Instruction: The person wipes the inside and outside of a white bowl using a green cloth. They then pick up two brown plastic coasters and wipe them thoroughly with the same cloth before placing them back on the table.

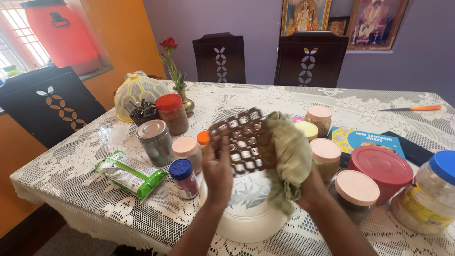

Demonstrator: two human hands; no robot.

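Fingers of my left hand (pixel 219 167) clamp the lower left edge of a brown lattice trivet (pixel 243 141), held tilted. Right hand (pixel 310 186) grips a green cloth (pixel 290 156) pressed against the trivet's right side. Below both: white plate (pixel 246 223); pink-lidded jars (pixel 355 192) right.

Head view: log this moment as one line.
left hand: holds brown trivet | right hand: presses green cloth on trivet | below: white plate | around: jars on lace table
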